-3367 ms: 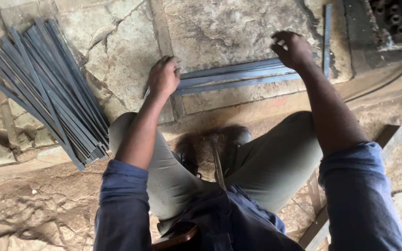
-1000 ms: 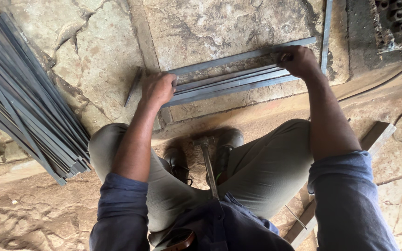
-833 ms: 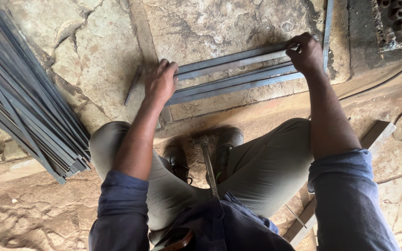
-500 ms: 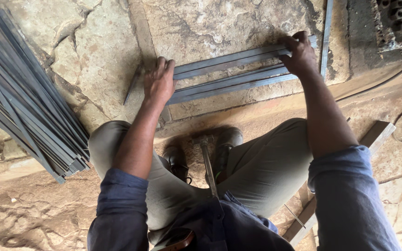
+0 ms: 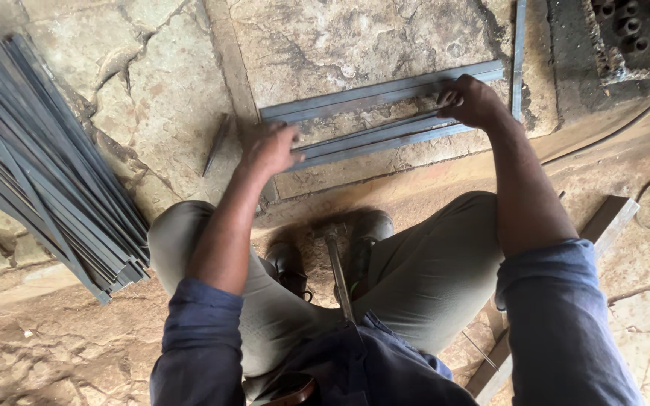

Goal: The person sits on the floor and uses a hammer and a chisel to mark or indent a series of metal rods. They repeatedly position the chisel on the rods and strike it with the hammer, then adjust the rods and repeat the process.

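Both hands on the flat steel strips, centre of the head view, with a gap newly opened between the strips.

Left hand (image 5: 268, 149) rests its curled fingers on the near strips (image 5: 374, 140) at their left end; my right hand (image 5: 474, 101) pinches the far strip (image 5: 381, 93) near its right end. Half a second ago the strips lay closer; now the far one sits apart, so I judge the spacing is being set. Spare strips (image 5: 47, 165) are piled at left, a hammer (image 5: 338, 267) between my shoes.
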